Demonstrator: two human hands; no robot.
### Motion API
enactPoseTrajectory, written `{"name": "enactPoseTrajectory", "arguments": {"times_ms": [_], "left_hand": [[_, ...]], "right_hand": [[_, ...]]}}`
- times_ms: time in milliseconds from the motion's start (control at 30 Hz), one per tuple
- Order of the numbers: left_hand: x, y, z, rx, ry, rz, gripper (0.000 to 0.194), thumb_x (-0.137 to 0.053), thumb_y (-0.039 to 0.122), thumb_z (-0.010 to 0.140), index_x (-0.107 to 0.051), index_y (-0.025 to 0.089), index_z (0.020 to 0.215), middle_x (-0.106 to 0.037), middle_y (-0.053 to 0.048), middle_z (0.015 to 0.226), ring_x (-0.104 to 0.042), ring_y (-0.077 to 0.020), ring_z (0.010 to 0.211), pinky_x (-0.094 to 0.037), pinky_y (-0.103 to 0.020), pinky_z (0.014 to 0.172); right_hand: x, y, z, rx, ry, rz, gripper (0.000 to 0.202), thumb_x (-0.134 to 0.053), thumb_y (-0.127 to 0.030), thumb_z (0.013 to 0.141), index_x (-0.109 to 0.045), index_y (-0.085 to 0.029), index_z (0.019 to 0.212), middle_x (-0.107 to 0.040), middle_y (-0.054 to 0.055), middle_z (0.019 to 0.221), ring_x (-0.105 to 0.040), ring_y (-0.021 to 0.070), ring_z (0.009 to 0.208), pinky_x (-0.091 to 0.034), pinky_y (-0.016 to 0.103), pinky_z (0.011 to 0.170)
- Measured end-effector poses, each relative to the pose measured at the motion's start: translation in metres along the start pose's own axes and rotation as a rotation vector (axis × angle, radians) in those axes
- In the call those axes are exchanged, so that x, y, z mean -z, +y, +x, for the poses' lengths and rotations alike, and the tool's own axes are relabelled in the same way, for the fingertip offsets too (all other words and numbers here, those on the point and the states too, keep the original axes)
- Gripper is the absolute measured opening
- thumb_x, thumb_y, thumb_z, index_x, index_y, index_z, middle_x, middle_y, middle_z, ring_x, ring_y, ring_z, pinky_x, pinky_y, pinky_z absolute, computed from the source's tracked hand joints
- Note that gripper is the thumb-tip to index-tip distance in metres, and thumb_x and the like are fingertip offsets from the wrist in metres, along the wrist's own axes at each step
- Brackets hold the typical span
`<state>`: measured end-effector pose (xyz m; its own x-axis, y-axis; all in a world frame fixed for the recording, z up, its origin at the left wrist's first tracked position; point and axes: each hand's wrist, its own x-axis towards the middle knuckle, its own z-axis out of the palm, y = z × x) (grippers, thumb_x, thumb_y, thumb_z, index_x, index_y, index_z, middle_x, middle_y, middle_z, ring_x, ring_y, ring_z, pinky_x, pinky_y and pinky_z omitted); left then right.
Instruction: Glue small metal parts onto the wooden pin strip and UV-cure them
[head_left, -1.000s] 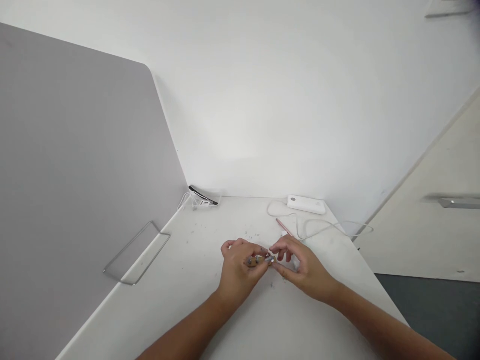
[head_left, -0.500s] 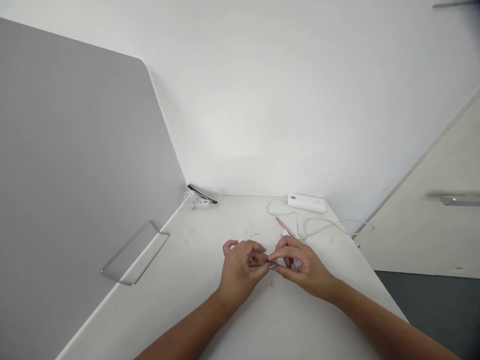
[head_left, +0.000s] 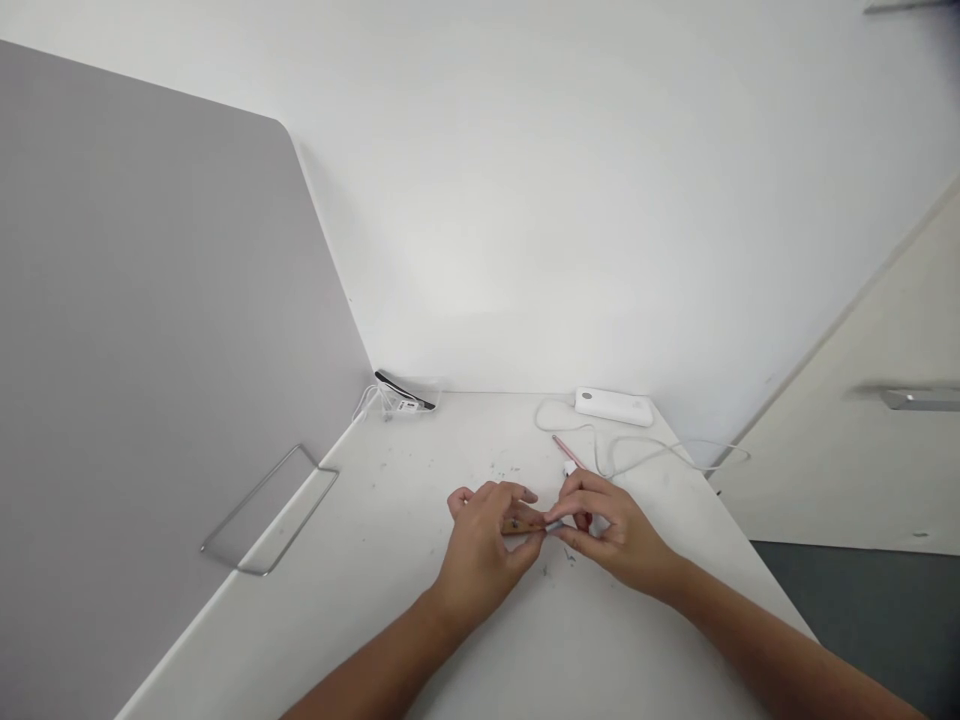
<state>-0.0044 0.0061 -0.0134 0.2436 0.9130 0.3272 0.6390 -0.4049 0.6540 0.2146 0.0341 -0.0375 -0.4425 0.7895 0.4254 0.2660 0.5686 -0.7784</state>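
a slim tan strip [head_left: 517, 527] is between the two hands, over the middle of the worktop [head_left: 525, 660], with a small grey-blue piece [head_left: 553, 525] at its 3 o'clock end. the right hand [head_left: 626, 535] has just closed in: its fingertips, looser around that end a second ago, now pinch thumb to forefinger at the piece. the grey-blue bits that showed along the strip are now mostly out of sight, and more of its tan side shows. i judge that the handling has narrowed to this one end, with both hands sharing it. the strip is small and half covered, so it may be that the piece is only against it rather than fixed to it.

the left hand [head_left: 472, 540] sits at 8 o'clock from the strip, its grip narrow at the thumb and curved around the strip, forefinger lifted a little. its forearm comes in from 7 o'clock. the right hand is at 3 o'clock, fingers bent, its forearm reaching in from 4 o'clock.

dark crumbs [head_left: 570, 557] lie near, at 4 o'clock. a pink pen [head_left: 568, 450] and a small white item [head_left: 570, 467] lie at 1 o'clock, just beside the right hand, with a white cable [head_left: 595, 447] and a white power bank [head_left: 615, 406] beyond. a clear tray [head_left: 439, 392] is well apart at 10 o'clock.
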Motion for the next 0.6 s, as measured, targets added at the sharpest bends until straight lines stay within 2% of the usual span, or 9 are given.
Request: {"name": "enactPoseTrajectory", "arguments": {"times_ms": [133, 333, 467, 600], "left_hand": [[0.006, 0.001, 0.003, -0.023, 0.021, 0.069, 0.030, -0.066, 0.015, 0.083, -0.055, 0.026, 0.109, -0.082, 0.000, 0.100, -0.068, -0.0283, 0.109, -0.032, -0.047, 0.092], [0.021, 0.006, 0.008, -0.062, 0.027, 0.124, 0.037, -0.067, 0.017, 0.081, -0.055, 0.026, 0.115, -0.080, -0.003, 0.109, -0.063, -0.0302, 0.112, -0.030, -0.049, 0.097], [0.040, 0.004, 0.015, -0.150, -0.044, 0.193, 0.048, -0.073, 0.025, 0.078, -0.056, 0.027, 0.122, -0.076, -0.005, 0.117, -0.060, -0.0318, 0.115, -0.024, -0.053, 0.107], [0.058, -0.008, 0.023, -0.203, -0.160, 0.229, 0.065, -0.082, 0.046, 0.073, -0.055, 0.028, 0.130, -0.073, -0.006, 0.119, -0.057, -0.0342, 0.120, -0.019, -0.055, 0.112]], "right_hand": [[0.000, 0.000, 0.002, -0.054, 0.043, -0.062, 0.010, -0.069, -0.033, 0.095, -0.076, -0.027, 0.099, -0.063, 0.002, 0.090, -0.053, 0.0137, 0.066, -0.049, 0.029, 0.063], [-0.002, 0.004, 0.002, -0.189, 0.043, -0.210, 0.017, -0.068, -0.042, 0.095, -0.076, -0.028, 0.096, -0.065, 0.002, 0.092, -0.056, 0.0145, 0.064, -0.050, 0.032, 0.063], [-0.003, 0.012, 0.001, -0.208, 0.033, -0.312, 0.014, -0.069, -0.040, 0.094, -0.076, -0.028, 0.095, -0.065, 0.002, 0.094, -0.061, 0.0178, 0.073, -0.052, 0.035, 0.070], [-0.005, 0.022, 0.001, -0.143, 0.031, -0.381, 0.008, -0.073, -0.035, 0.090, -0.077, -0.029, 0.092, -0.065, 0.002, 0.093, -0.064, 0.0231, 0.089, -0.050, 0.042, 0.083]]}}
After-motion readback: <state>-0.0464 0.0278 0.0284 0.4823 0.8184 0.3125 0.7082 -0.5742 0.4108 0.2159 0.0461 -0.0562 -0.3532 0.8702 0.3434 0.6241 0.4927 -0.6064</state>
